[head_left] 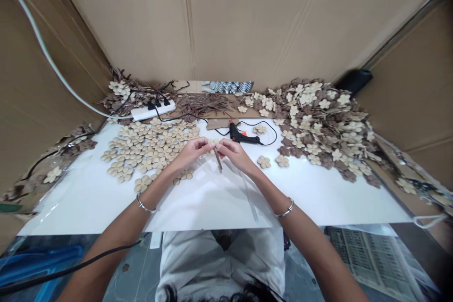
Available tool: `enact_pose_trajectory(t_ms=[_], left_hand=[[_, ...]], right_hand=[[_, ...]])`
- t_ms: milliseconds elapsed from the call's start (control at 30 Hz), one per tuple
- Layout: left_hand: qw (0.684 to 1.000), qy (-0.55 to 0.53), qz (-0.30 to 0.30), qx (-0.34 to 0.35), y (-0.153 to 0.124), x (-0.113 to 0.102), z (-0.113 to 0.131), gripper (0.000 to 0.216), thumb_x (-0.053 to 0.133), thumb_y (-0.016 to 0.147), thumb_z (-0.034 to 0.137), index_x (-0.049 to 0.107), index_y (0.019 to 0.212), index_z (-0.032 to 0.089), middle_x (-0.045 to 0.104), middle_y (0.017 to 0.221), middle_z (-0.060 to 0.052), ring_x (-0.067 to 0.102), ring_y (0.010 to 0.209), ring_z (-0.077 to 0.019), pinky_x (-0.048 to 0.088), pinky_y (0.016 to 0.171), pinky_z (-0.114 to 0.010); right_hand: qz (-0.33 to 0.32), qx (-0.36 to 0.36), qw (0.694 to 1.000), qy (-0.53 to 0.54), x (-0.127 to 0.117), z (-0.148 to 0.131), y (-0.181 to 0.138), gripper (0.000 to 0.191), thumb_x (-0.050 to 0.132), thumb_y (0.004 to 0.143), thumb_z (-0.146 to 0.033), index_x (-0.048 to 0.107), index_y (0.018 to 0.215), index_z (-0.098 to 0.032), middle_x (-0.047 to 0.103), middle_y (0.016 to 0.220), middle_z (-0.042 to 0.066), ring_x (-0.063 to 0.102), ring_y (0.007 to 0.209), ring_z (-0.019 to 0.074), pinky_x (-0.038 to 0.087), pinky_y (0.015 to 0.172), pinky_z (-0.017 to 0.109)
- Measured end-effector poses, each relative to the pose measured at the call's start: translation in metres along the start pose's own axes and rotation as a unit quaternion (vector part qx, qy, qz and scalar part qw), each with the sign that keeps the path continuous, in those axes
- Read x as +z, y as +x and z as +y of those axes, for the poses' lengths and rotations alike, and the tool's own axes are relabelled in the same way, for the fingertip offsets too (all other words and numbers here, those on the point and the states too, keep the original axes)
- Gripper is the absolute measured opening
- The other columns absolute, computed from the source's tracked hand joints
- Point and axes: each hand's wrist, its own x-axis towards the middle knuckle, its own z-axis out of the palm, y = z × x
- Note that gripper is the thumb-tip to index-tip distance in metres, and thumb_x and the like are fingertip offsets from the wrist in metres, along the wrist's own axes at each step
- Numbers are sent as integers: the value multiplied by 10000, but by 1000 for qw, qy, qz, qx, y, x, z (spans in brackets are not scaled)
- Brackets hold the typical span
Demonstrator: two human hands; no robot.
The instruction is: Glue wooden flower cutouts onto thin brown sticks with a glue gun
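Observation:
Both hands meet over the middle of the white table (208, 198). My left hand (195, 149) is closed, its fingertips pinching a small pale flower (216, 142). From the other side my right hand (234, 152) pinches the same flower. A thin brown strip (218, 160) hangs down from between the fingers; how it joins the flower is hidden. Just beyond my right hand lies a black glue gun (244, 138) with an orange trigger. Loose beige flowers (152, 139) spread out beside my left hand, and a few (264, 162) lie right of my right hand.
A large heap of brown and cream flowers with stems (318, 118) fills the right back. Behind are a white power strip (153, 110), brown strips (201, 104) and cardboard walls (240, 19). A translucent stick (250, 198) lies near the front. Cables cross the left side.

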Motion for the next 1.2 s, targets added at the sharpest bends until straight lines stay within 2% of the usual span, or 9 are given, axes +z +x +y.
enact_pose_trajectory(t_ms=[200, 400, 467, 567, 633, 700, 867, 1033, 1200], left_hand=[[1000, 22, 4, 8, 1, -2, -5, 388, 665, 807, 508, 555, 692, 154, 459, 639, 31, 420, 609, -100, 316, 574, -237], [998, 60, -16, 27, 6, -10, -11, 346, 634, 839, 501, 629, 831, 155, 563, 746, -2, 475, 662, -114, 351, 607, -238], [997, 76, -3, 32, 7, -14, -13, 354, 646, 828, 507, 624, 797, 154, 557, 721, 1, 466, 644, -112, 342, 592, -238], [995, 93, 37, 28, 9, -21, -12, 368, 657, 814, 519, 614, 762, 157, 522, 668, 15, 439, 599, -102, 319, 559, -238], [993, 97, 57, 28, 10, -26, -11, 373, 670, 800, 527, 618, 765, 159, 518, 657, 18, 438, 585, -100, 315, 548, -238], [993, 95, 65, 34, 11, -29, -10, 380, 692, 777, 531, 628, 768, 157, 539, 664, 14, 456, 590, -103, 327, 549, -238], [994, 96, 51, 27, 10, -28, -6, 386, 709, 755, 535, 663, 774, 152, 596, 679, -2, 477, 586, -104, 346, 545, -235], [996, 78, 35, 23, 9, -28, -4, 370, 722, 750, 517, 674, 800, 153, 626, 714, -10, 502, 606, -104, 364, 561, -230], [998, 64, 15, 14, 10, -30, -5, 391, 734, 724, 532, 683, 788, 149, 641, 721, -18, 522, 616, -113, 374, 569, -236]], right_hand=[[2, -8, 999, -53, 0, 1, 0, 351, 513, 900, -509, 521, 752, -192, 526, 713, -17, 491, 683, 129, 389, 655, 250], [10, -15, 993, -116, -3, 3, -1, 315, 508, 916, -468, 574, 795, -185, 585, 747, -9, 498, 690, 131, 379, 662, 253], [6, -8, 995, -96, -2, 4, 0, 349, 492, 922, -491, 590, 788, -183, 603, 765, -2, 517, 712, 136, 394, 692, 259], [24, 8, 1000, -5, 1, 5, 2, 399, 450, 926, -548, 584, 811, -190, 632, 805, 14, 562, 758, 153, 426, 736, 278], [43, 16, 997, 67, 3, 5, 3, 387, 468, 910, -570, 567, 842, -202, 645, 849, 24, 598, 814, 168, 447, 764, 291], [35, 19, 994, 104, 4, 6, 3, 374, 503, 894, -572, 583, 858, -208, 650, 906, 34, 612, 886, 177, 458, 806, 302], [-30, 12, 993, 116, 8, 9, 3, 358, 526, 901, -524, 687, 907, -205, 668, 1002, 47, 600, 918, 172, 452, 866, 319], [13, 6, 989, 145, 10, 11, 4, 280, 594, 871, -475, 684, 844, -211, 664, 920, 20, 587, 867, 160, 451, 837, 301], [-19, 19, 990, 139, 13, 13, 3, 308, 608, 865, -472, 738, 896, -194, 696, 920, 45, 587, 833, 166, 448, 793, 307]])
